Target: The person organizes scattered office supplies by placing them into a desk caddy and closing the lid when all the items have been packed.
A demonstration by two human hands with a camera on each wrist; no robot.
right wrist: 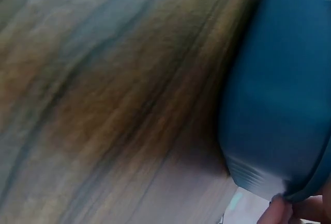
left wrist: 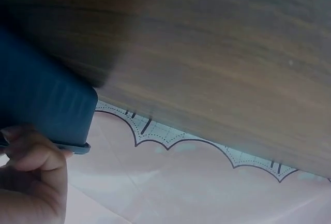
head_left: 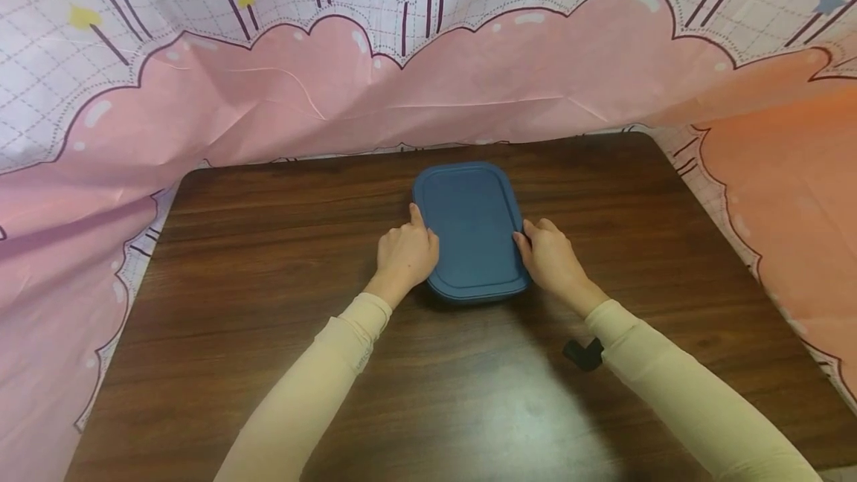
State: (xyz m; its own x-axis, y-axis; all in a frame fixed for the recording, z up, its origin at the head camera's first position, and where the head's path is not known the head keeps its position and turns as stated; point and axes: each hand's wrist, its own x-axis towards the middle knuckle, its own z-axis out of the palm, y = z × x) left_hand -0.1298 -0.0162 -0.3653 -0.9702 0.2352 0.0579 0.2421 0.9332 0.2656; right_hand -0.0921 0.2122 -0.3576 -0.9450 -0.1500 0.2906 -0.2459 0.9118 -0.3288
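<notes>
A blue rectangular lidded food container [head_left: 472, 225] stands on the brown wooden table, its lid on top. At its left long side my left hand [head_left: 407, 251] grips the lid's rim, thumb on top and the index finger pointing forward along the edge. My right hand [head_left: 552, 255] pinches the rim on the right side with its thumb over the lid. The ribbed container wall [left wrist: 57, 100] shows in the left wrist view, with curled fingers under the rim. In the right wrist view, fingertips [right wrist: 276, 211] touch the rim near a corner of the container [right wrist: 279, 89].
A small black object [head_left: 584, 354] lies on the table [head_left: 281, 259] beside the right sleeve, which partly covers it. Pink and white patterned cloth [head_left: 509, 80] hangs behind the table's far edge and along both sides.
</notes>
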